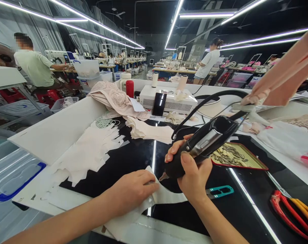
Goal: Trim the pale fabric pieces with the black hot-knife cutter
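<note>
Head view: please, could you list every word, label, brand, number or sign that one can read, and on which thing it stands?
No text can be read with certainty in this view.
Black tool in the right hand: no readable lettering.
Phone: no readable text on its dark screen.
White vented box behind the phone: no readable lettering.
Background sewing machines and plastic boxes: any marks are too small or blurred.

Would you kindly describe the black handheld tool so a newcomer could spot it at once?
Over the glossy black tabletop, the right hand grips a chunky black tool. Its long rounded body and silvery side plate set it apart from the teal snips nearby.
</note>
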Demonstrator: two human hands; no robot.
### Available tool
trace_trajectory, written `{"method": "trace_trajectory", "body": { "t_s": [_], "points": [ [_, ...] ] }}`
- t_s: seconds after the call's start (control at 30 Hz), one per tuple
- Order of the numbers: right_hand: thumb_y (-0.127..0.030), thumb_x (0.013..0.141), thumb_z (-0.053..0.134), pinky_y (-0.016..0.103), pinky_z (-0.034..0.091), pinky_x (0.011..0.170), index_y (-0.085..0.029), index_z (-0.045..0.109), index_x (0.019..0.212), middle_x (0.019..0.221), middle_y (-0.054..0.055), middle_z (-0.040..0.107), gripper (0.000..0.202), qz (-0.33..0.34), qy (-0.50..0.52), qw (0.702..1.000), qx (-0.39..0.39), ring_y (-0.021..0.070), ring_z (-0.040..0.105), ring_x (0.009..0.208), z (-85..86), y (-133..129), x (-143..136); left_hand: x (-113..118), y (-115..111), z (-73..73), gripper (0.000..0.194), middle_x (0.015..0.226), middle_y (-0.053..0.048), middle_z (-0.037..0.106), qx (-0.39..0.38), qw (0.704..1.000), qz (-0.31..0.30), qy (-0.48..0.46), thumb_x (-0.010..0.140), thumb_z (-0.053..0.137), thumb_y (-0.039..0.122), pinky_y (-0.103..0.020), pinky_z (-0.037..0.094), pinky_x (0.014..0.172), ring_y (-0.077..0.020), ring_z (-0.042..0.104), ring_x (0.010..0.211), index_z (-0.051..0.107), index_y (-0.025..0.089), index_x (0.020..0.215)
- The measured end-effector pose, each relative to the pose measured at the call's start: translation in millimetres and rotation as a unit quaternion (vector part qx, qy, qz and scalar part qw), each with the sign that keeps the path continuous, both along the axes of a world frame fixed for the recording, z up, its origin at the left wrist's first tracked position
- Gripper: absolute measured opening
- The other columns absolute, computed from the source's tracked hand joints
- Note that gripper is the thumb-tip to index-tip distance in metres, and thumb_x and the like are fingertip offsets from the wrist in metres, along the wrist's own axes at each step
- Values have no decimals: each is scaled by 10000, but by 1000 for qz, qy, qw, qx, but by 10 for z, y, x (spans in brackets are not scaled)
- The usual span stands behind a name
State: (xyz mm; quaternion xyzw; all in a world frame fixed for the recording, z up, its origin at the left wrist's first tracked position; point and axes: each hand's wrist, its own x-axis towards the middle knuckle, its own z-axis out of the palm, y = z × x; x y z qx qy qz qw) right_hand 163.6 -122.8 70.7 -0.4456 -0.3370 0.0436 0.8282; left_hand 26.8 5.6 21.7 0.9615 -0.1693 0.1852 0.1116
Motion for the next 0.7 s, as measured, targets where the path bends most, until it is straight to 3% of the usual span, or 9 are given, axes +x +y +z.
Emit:
{"method": "trace_trajectory", "body": {
  "t_s": [0.37,0.47,0.6,0.7],
  "points": [
    [-350,903,763,313,547,572,-268,560,1117,813,-46,661,306,-6,-4,1000,-14,142,633,598,-24,-27,-11,-38,18,-52,289,1172,-95,681,24,1000,-1,-9,998,551,40,-329,626,872,-222,691,1028,654,174,1232],
    [-352,895,768,311,552,570,-271,573,1113,807,-47,661,304,-13,-2,1000,-5,143,633,598,17,-99,5,-37,44,-51,268,1174,-100,682,27,1000,-10,-5,991,571,46,-343,627,884,-227,690,1030,660,174,1209],
    [-354,892,764,313,555,559,-274,588,1109,780,-45,659,291,-32,-6,999,-8,151,627,587,88,-253,28,-25,43,1,276,1165,-106,691,17,999,-23,-16,982,534,7,-415,583,1050,-219,683,1061,650,162,1179],
    [-367,873,792,312,554,553,-266,602,1109,774,-38,668,320,-43,0,999,-7,154,626,588,101,-373,38,-9,-29,57,269,1166,-109,696,-16,1000,-18,-17,993,514,-1,-360,609,997,-221,673,1106,634,145,1183]
  ]
}}
